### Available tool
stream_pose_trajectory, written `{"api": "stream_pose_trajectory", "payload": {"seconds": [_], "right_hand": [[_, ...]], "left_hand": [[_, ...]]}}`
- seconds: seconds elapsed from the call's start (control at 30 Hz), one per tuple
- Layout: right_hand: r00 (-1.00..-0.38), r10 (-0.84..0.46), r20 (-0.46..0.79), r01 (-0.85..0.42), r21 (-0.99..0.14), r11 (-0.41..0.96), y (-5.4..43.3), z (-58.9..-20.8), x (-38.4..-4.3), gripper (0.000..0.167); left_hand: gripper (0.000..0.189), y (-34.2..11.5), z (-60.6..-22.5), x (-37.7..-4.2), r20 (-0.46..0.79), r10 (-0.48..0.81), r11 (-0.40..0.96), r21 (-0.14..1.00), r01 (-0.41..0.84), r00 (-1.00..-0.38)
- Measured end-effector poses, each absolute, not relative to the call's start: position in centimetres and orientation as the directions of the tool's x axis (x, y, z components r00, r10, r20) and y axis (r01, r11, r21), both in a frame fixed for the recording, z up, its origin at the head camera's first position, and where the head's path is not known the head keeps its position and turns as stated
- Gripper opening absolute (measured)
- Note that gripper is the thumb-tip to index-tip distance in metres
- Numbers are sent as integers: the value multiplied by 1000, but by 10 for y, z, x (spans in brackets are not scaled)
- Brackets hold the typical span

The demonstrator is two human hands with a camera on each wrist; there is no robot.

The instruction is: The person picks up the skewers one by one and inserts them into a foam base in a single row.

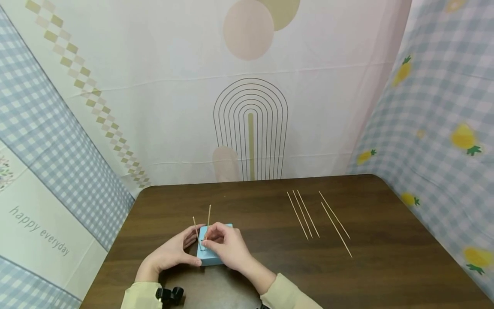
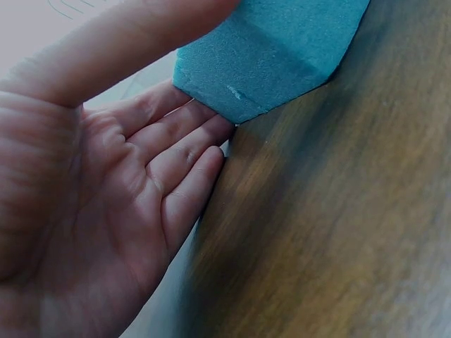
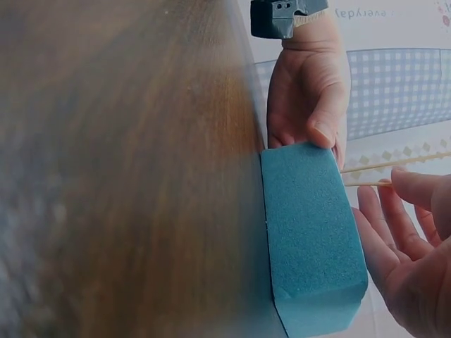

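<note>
A light blue foam block [image 1: 210, 259] lies on the table at front left. My left hand [image 1: 173, 252] holds its left end, thumb at the near corner and fingers at the far side; the left wrist view shows those fingers fairly straight beside the block [image 2: 275, 67]. Thumb and fingertips of my right hand [image 1: 230, 247] pinch a thin wooden stick [image 1: 209, 214] low down, close over the block's top. Left of it, a second wooden stick [image 1: 196, 229] stands up from the block, leaning slightly. My right fingers hide the lower end of the pinched stick in the head view.
Several loose wooden sticks [image 1: 302, 208] lie on the right half of the brown table [image 1: 386, 240], some of them farther right as a pair [image 1: 336, 229]. A patterned cloth [image 1: 173, 128] hangs behind the table, with checked cloths [image 1: 436, 111] at both sides.
</note>
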State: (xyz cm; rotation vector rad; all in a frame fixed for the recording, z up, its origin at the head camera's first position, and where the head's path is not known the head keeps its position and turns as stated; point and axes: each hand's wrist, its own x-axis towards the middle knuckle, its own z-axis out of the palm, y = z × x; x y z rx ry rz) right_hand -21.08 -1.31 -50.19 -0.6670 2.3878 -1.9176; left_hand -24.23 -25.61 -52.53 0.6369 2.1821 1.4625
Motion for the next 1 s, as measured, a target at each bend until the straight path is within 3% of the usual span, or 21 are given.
{"api": "stream_pose_trajectory", "payload": {"seconds": [0.5,1.0], "right_hand": [[-907,-367,205,-324,-897,299,-14,-501,-212,15],[-912,-353,209,-334,-878,342,-17,-499,-209,16]], "left_hand": [[104,-255,-523,-242,-101,595,318,941,118,-797],[103,-256,-524,-241,-82,598,308,942,134,-797]]}}
